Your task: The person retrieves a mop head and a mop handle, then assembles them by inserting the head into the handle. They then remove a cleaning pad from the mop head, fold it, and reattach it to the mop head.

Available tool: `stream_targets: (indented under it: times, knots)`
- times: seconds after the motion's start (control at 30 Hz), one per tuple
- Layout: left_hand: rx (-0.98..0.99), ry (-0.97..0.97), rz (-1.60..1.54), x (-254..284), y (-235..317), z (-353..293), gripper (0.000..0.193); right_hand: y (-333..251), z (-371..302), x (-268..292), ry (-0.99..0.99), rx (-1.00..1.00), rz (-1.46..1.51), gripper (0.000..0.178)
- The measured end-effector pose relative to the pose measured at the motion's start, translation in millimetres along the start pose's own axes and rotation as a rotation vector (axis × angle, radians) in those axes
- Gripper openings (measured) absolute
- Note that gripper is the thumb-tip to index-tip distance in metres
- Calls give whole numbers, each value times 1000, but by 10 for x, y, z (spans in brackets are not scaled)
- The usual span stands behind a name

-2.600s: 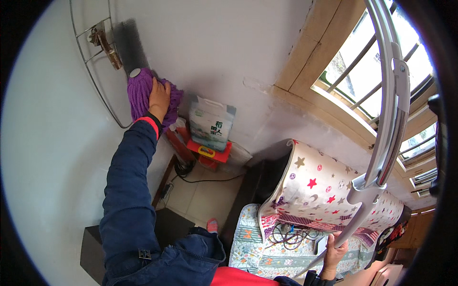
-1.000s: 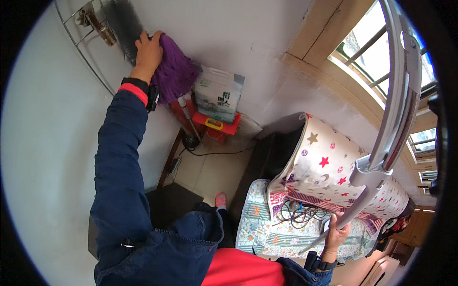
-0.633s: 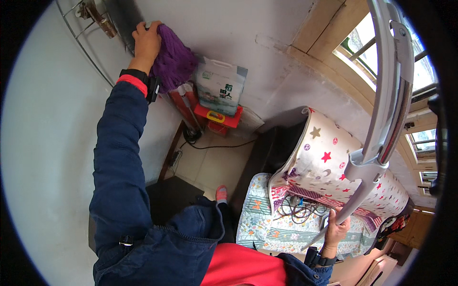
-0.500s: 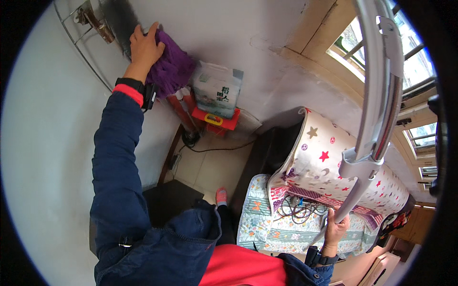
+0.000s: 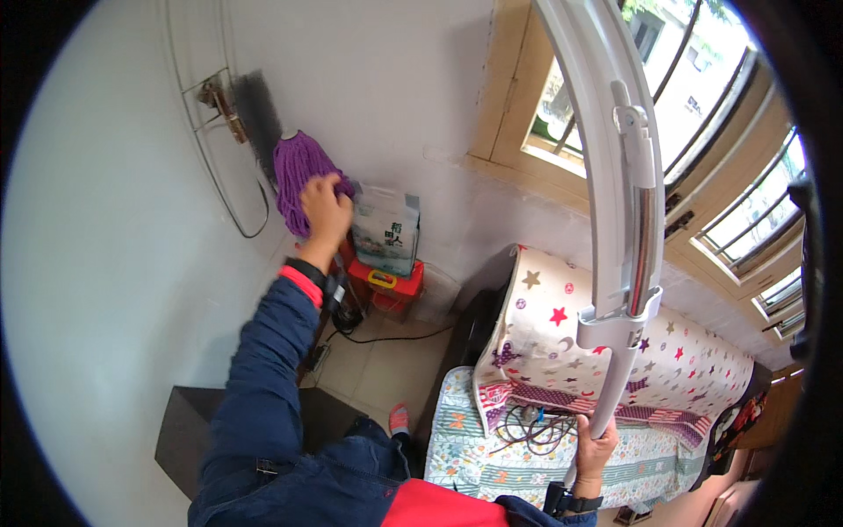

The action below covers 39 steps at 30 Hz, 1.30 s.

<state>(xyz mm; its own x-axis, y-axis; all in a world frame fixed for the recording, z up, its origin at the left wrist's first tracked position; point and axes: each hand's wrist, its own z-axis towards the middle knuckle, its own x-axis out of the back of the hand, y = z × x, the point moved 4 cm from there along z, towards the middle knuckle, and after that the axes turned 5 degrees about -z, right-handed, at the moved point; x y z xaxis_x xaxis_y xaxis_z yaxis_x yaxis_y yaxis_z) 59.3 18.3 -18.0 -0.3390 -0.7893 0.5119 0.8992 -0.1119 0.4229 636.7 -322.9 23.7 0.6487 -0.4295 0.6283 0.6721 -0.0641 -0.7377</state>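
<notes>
A purple string mop head (image 5: 299, 176) stands up in the corner against the wall. My left hand (image 5: 327, 209) is in front of its lower right side, fingers loosely bent and apart, with nothing seen in them; whether they touch the strands I cannot tell. My right hand (image 5: 595, 450) is wrapped round the grey lower tube of a long white pole (image 5: 608, 158). A grey bracket (image 5: 619, 327) joins that tube to the wide upper part, where a metal rod shows. The pole rises in front of the window, and its top runs out of view.
Beside the mop a white printed bag (image 5: 386, 233) rests on a red box (image 5: 404, 281). A wire rack (image 5: 224, 184) hangs on the left wall. Coiled cables (image 5: 537, 432) lie on the sofa's patterned cover (image 5: 518, 465). A black cord (image 5: 395, 339) crosses the floor. Barred windows (image 5: 702, 97) are at right.
My left hand has come down off the top of the mop head to its lower right side. The view has shifted, and my right hand still grips the pole.
</notes>
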Motion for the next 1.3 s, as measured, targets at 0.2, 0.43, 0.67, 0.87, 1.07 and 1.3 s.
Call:
stream_targets:
  times: [0.2, 0.43, 0.67, 0.87, 1.07, 1.3]
  knots:
    - [586, -435, -1290, 411, 2084, -1687, 52, 275, -374, 208, -141, 49, 128, 23]
    - [570, -637, -1959, 1647, 3604, -2401, 85, 344, -885, -116, -302, 104, 26, 25]
    - [1116, -554, -1926, 1872, 2989, -2693, 54, 395, -1206, -698, -469, 282, 11, 30]
    - [1323, -238, -1835, 2239, 2087, -3110, 47, 324, -1175, -1396, -1054, 490, -64, 52]
    - [1425, 1, -1761, 2370, 1605, -3695, 45, -743, 219, -2309, -1069, 558, 174, 65]
    - [1505, 142, -1821, 2130, 1176, -3980, 40, -3150, 1525, -4747, -659, 683, 101, 109]
